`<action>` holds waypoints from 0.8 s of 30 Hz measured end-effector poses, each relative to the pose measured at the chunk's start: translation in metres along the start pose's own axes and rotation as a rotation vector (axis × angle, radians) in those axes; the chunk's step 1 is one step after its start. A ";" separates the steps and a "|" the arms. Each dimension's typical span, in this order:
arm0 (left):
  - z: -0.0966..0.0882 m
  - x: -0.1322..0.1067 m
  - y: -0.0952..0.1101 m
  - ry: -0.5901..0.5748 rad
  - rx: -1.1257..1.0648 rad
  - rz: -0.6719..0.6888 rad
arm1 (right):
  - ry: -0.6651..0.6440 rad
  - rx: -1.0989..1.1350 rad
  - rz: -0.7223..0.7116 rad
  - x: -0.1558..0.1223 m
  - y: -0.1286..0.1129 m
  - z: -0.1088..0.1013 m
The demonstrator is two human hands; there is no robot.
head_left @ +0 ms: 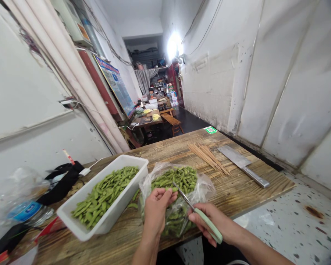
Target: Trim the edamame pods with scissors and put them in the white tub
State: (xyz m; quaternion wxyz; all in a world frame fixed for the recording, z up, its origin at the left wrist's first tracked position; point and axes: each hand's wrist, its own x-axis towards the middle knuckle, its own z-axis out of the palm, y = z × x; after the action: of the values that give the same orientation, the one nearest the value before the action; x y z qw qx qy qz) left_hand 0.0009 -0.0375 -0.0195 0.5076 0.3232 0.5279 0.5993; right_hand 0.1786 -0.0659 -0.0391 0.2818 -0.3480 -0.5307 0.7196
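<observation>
My left hand [157, 208] is closed in a pinch on a green bean pod [170, 190], held over a clear plastic bag [204, 186] full of pods. My right hand [209, 221] grips scissors with pale green handles [206, 221]; their blades [182, 195] point up-left at the pod's end. To the left, a white rectangular tub [127, 162] holds several green pods. All of this rests on a worn wooden table [237, 191].
A bundle of bamboo skewers [208, 156] and a cleaver [242, 165] lie at the table's right. A green QR sticker [210, 129] is at the far edge. Black items, a plastic bag and a water bottle [24, 211] crowd the left. Tables and benches fill the corridor beyond.
</observation>
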 end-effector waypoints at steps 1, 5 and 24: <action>-0.003 0.002 0.001 0.006 0.021 0.020 | 0.004 0.014 0.011 0.000 0.000 -0.001; -0.038 0.016 0.026 0.312 0.324 0.282 | 0.058 0.065 -0.005 -0.001 -0.001 -0.006; -0.002 0.028 0.012 -0.296 1.184 0.390 | 0.068 0.036 -0.005 -0.005 0.001 -0.012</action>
State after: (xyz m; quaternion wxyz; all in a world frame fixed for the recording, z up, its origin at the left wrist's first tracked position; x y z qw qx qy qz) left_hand -0.0117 -0.0102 -0.0125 0.1922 0.7183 0.6254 0.2368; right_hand 0.1912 -0.0629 -0.0411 0.3075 -0.3657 -0.5087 0.7162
